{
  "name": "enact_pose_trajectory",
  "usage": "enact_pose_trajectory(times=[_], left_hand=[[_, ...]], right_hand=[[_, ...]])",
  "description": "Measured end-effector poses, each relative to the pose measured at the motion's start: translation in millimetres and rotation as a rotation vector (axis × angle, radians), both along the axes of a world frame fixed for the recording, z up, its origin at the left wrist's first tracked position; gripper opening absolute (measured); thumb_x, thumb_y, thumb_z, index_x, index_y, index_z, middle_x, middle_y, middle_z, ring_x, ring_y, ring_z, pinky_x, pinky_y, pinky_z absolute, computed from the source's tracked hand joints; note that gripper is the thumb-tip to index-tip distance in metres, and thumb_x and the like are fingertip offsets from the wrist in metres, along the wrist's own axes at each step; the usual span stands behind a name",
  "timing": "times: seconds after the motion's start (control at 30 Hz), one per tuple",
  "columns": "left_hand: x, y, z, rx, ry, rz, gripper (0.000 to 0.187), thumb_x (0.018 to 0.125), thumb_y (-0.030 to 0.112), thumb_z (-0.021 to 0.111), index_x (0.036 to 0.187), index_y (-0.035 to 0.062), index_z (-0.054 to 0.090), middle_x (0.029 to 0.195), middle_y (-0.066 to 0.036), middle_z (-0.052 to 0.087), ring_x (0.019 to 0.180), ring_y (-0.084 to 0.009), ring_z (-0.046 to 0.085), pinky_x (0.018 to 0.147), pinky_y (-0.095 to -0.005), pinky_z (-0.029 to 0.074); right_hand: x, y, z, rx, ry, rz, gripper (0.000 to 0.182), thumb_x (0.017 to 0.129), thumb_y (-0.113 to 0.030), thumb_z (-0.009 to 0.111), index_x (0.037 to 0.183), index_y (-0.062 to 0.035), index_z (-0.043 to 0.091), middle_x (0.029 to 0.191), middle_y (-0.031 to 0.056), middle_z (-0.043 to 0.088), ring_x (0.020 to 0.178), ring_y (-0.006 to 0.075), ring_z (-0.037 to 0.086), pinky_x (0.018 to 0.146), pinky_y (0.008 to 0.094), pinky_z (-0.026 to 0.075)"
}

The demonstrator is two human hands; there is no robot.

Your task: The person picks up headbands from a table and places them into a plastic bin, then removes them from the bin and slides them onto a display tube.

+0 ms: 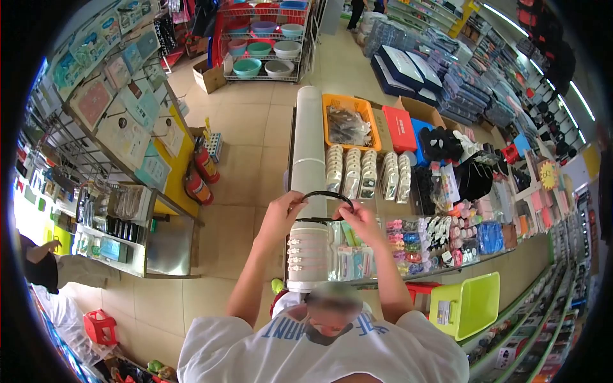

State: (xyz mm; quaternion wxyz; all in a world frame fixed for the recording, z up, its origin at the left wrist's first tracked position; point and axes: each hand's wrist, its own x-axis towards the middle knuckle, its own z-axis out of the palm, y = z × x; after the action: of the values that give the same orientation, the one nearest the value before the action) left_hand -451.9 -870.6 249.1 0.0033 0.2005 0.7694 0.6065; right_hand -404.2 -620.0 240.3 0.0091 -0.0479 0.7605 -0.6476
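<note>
A thin black headband [327, 193] is held up between both hands over the white cylinder [309, 153] at the display table's left edge. My left hand [280, 214] pinches one end of it. On the other side my right hand [361, 223] has its fingers closed on the other end. A second dark band [313, 220] crosses the cylinder just below; whether it is part of the same headband, I cannot tell. Pale headbands with small ornaments [302, 255] wrap the cylinder's near end. Packaged hair accessories [351, 262] lie under my right hand.
An orange basket [327, 127], carded goods [368, 175] and a red box [399, 127] stand on the table. Fire extinguishers [199, 188] are on the floor to the left. A lime green bin [472, 306] sits at the lower right. Another person's hand [52, 246] shows at far left.
</note>
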Motion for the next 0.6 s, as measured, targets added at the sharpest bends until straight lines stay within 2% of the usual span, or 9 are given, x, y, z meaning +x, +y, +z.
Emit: enact_pose_trajectory(times=[0.07,0.1,0.23,0.3,0.4,0.43,0.53,0.6], left_hand=[[3.2,-1.2,-13.9,0.039,-0.042,0.006,0.012,0.092,0.003,0.062,0.103,-0.0016,0.062,0.100,-0.013,0.070,0.089,-0.0196,0.069,0.079,-0.0317,0.054],[3.0,-0.5,-19.6,0.034,-0.027,0.005,0.012,0.093,0.003,0.062,0.104,-0.0019,0.062,0.099,-0.011,0.070,0.089,-0.0181,0.068,0.079,-0.0310,0.054],[1.8,-1.0,-22.6,-0.024,-0.109,-0.047,0.016,0.092,0.002,0.062,0.107,-0.0037,0.061,0.094,-0.009,0.068,0.085,-0.0141,0.067,0.080,-0.0284,0.054],[-0.1,-2.4,-23.7,0.130,-0.248,-0.075,0.016,0.092,0.002,0.062,0.107,-0.0046,0.060,0.092,-0.008,0.067,0.085,-0.0139,0.066,0.080,-0.0281,0.053],[-5.2,-7.3,-24.3,0.377,-0.363,-0.049,0.017,0.092,0.003,0.062,0.107,-0.0046,0.061,0.089,-0.006,0.066,0.081,-0.0128,0.065,0.076,-0.0261,0.053],[-7.7,-9.7,-23.7,0.463,-0.382,-0.030,0.017,0.092,0.003,0.062,0.107,-0.0044,0.062,0.089,-0.005,0.065,0.079,-0.0123,0.065,0.074,-0.0252,0.053],[-12.5,-19.6,-22.8,0.380,-0.366,0.013,0.016,0.092,0.003,0.062,0.106,-0.0045,0.063,0.085,-0.003,0.063,0.077,-0.0117,0.064,0.072,-0.0252,0.053],[-20.4,-26.7,-33.4,0.385,-0.359,-0.008,0.017,0.092,0.003,0.062,0.108,-0.0039,0.063,0.084,-0.002,0.061,0.078,-0.0100,0.061,0.073,-0.0246,0.050]], right_hand=[[0.4,-7.7,-14.5,-0.182,-0.047,-0.049,0.021,0.101,-0.021,0.053,0.102,-0.0002,0.059,0.079,0.0037,0.061,0.078,0.0125,0.060,0.078,0.0255,0.048],[-3.9,-9.1,-19.4,-0.066,-0.064,-0.076,0.025,0.104,-0.023,0.047,0.102,-0.0015,0.059,0.073,0.0018,0.057,0.074,0.0117,0.059,0.072,0.0246,0.047],[-14.1,-27.7,1.4,0.204,-0.102,-0.080,0.024,0.103,-0.024,0.049,0.102,-0.0020,0.060,0.072,-0.0001,0.056,0.069,0.0094,0.056,0.065,0.0255,0.045],[-14.6,-39.9,24.5,0.246,-0.094,-0.062,0.020,0.102,-0.021,0.052,0.102,-0.0023,0.060,0.074,-0.0004,0.056,0.070,0.0088,0.055,0.064,0.0253,0.044],[-26.5,-40.7,0.8,0.062,0.055,-0.027,0.015,0.099,-0.017,0.058,0.103,-0.0027,0.059,0.079,-0.0014,0.057,0.074,0.0083,0.055,0.066,0.0243,0.045],[-27.2,-40.8,-6.6,-0.074,0.039,-0.013,0.014,0.096,-0.014,0.063,0.105,-0.0036,0.059,0.083,-0.0019,0.057,0.078,0.0074,0.056,0.068,0.0231,0.046],[-21.0,-38.2,-9.8,-0.211,-0.043,-0.001,0.016,0.096,-0.016,0.062,0.107,-0.0040,0.059,0.082,-0.0015,0.058,0.078,0.0072,0.056,0.071,0.0221,0.046],[-23.4,-31.0,-14.1,-0.204,-0.096,-0.058,0.017,0.096,-0.016,0.062,0.107,-0.0039,0.059,0.081,-0.0006,0.059,0.078,0.0074,0.057,0.072,0.0223,0.046]])
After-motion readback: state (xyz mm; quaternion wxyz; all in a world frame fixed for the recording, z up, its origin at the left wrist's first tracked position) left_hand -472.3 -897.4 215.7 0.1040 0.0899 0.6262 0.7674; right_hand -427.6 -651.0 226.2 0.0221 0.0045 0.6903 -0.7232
